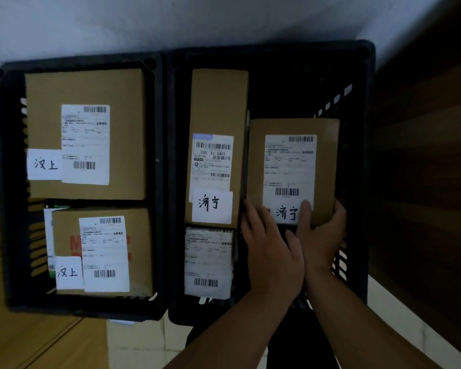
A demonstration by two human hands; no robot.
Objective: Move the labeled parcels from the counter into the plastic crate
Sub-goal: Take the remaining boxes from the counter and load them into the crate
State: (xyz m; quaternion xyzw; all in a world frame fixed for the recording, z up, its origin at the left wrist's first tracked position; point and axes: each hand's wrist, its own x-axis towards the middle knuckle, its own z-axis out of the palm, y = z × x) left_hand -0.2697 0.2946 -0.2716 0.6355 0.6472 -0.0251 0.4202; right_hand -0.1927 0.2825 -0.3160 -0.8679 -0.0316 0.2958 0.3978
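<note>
While held at its near end by both hands, brown cardboard parcel (293, 166) w/ white shipping label and handwritten tag, inside right-hand black plastic crate (357, 65), in its free right half, just beside tall box (218, 102) lying along crate's middle. Not clear whether resting on crate floor or hanging just above it.

At near right corner, right hand (322, 241) gripping: thumb flat on top over the tag, fingers curled round right edge. At near left corner, left hand (273, 251) w/ fingers fairly straight, pressed vs. the card, tips in the gap next to tall box. Not wrapped round anything visible.

Also in same crate: white poly mailer (208, 262) w/ barcode label, on near side, in front of tall box. Touching on the left, left-hand crate (8, 182) w/ two more labelled boxes, far box (85, 86) and near box (64, 235), each w/ handwritten tag.

Handling, as judgement only: stiff corrugated card, flat faces, prob. light to moderate wt, judging by a mere corner grip. Not slippery, though glossy label under thumb likely offering less friction than bare card. Best hold approx. as now: opposite side edges near corners, squeezing inward. Tight gap beside tall box likely to pinch left fingers on setting down. Worth sliding them out first, then easing off w/ right.
</note>
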